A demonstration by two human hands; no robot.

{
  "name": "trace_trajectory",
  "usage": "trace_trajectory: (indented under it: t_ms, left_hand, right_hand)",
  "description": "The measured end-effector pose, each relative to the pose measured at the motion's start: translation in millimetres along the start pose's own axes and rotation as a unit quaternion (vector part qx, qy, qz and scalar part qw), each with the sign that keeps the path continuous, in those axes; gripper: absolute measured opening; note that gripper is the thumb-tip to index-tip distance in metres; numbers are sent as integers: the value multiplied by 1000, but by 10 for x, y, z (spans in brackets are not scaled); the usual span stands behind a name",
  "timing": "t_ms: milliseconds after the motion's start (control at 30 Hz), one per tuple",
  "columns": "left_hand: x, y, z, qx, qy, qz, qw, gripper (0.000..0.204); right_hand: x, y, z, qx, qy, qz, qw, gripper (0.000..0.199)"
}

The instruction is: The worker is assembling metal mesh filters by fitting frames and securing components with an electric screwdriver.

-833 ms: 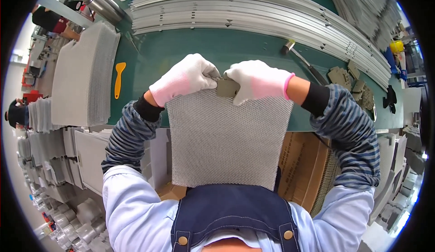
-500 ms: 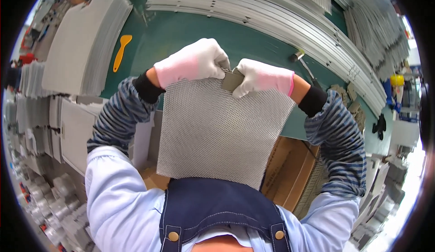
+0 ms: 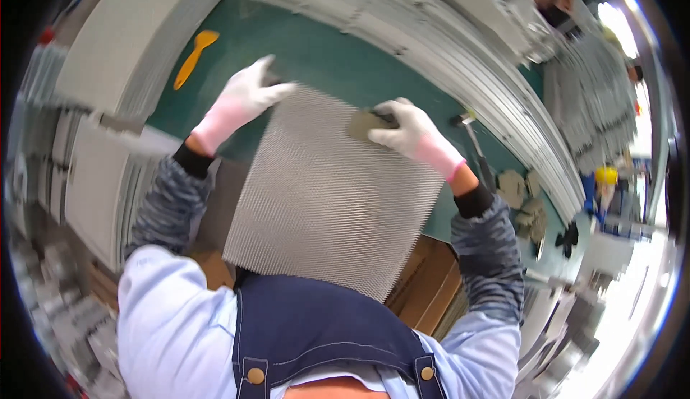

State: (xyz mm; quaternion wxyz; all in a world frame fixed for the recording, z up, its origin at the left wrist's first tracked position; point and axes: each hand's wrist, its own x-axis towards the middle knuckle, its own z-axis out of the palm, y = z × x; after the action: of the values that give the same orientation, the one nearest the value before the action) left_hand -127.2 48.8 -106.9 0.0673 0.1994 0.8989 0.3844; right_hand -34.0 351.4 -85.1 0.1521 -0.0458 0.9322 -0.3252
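Observation:
A square sheet of grey metal mesh [image 3: 327,194] lies tilted between my chest and the green table [image 3: 323,50]. My left hand [image 3: 241,104], in a white and pink glove, grips the sheet's far left corner. My right hand [image 3: 413,137], gloved the same way, presses a small brownish-grey pad [image 3: 363,122] onto the mesh near its far edge. The near edge of the sheet hangs over my blue apron.
An orange scraper [image 3: 192,58] lies on the table at the far left. Stacks of grey panels [image 3: 108,47] stand at the left, long metal frames [image 3: 445,36] at the back. A hammer [image 3: 474,147] and several pads [image 3: 525,198] lie to the right. A cardboard box [image 3: 424,284] sits below.
My hands, close together at the top edge before, have spread apart. The left has gone to the left corner, the right stays on the pad. The view has tilted.

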Motion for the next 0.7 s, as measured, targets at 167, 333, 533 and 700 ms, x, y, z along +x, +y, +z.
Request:
trace_trajectory:
  t_ms: [167,333,533,700]
  left_hand:
    - [-36,-367,78,-462,-95,-122,873,26]
    - [-95,266,97,-417,4,-5,909,25]
    - [-274,264,-20,-382,116,46,916,29]
    - [-224,447,123,-37,173,189,966,27]
  right_hand:
    - [51,-49,-510,104,-83,-91,987,29]
    - [-452,1431,-1541,-368,167,277,872,18]
    - [-1133,2347,-1255,-463,200,271,820,20]
    - [-1281,2680,-1446,-422,231,107,870,15]
